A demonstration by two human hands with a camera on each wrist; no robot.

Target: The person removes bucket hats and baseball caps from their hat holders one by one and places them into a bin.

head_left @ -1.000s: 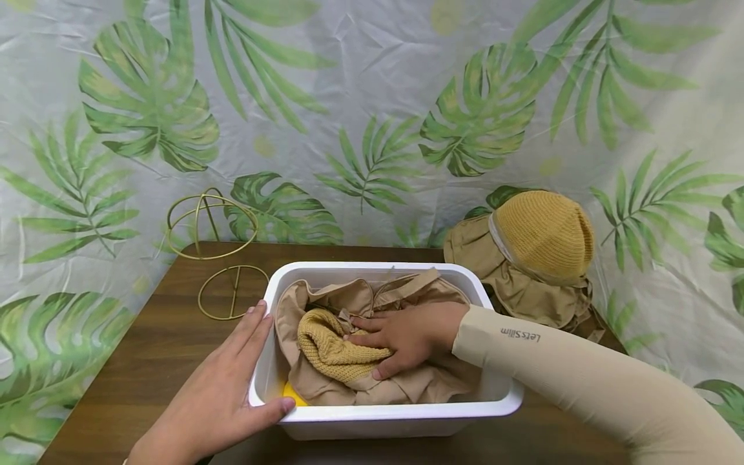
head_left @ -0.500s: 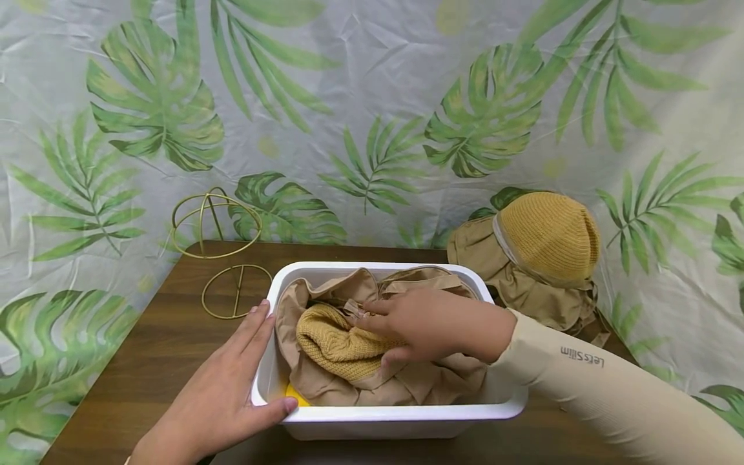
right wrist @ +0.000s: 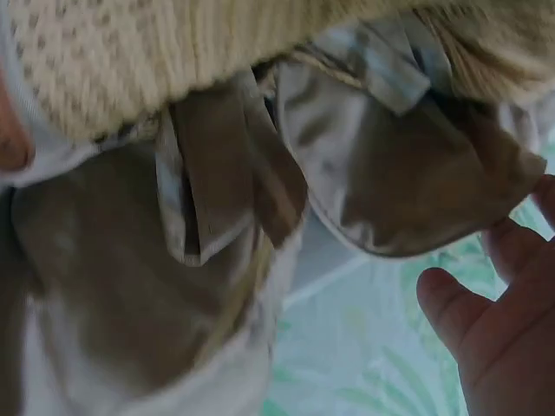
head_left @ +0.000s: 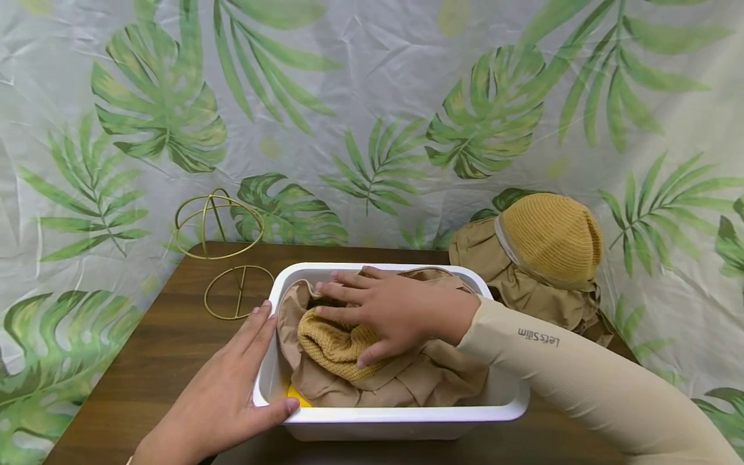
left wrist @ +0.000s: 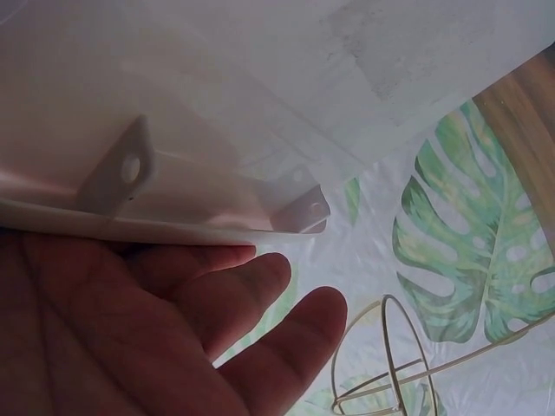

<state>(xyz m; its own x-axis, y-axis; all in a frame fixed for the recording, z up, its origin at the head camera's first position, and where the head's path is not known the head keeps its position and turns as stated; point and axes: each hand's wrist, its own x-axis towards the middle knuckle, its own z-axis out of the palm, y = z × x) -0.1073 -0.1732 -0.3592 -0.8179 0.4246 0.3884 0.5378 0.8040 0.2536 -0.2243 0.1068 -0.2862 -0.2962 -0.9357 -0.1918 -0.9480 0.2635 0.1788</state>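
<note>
A white plastic tub (head_left: 407,415) holds a tan cloth hat (head_left: 438,381) with a mustard knit part (head_left: 331,352) showing in its middle. My right hand (head_left: 401,310) lies over the hat with its fingers spread, covering some of the knit and the back cloth. In the right wrist view, tan flaps (right wrist: 373,173) and a strap hang below the knit, with fingertips at a flap's edge. My left hand (head_left: 227,381) rests along the tub's left rim, fingers extended and thumb at the near corner. Its fingertips show under the rim in the left wrist view.
Behind the tub on the right, another mustard knit hat (head_left: 552,239) with tan cloth sits on the brown table (head_left: 145,361). Gold wire stands (head_left: 235,316) are at back left. Something yellow (head_left: 298,395) shows in the tub's near-left corner. A leaf-print cloth (head_left: 372,84) hangs behind.
My right hand first drew back to the right with its fingers bent, then moved left and toward the tub's back, fingers spread over the hat. My left hand stayed on the rim.
</note>
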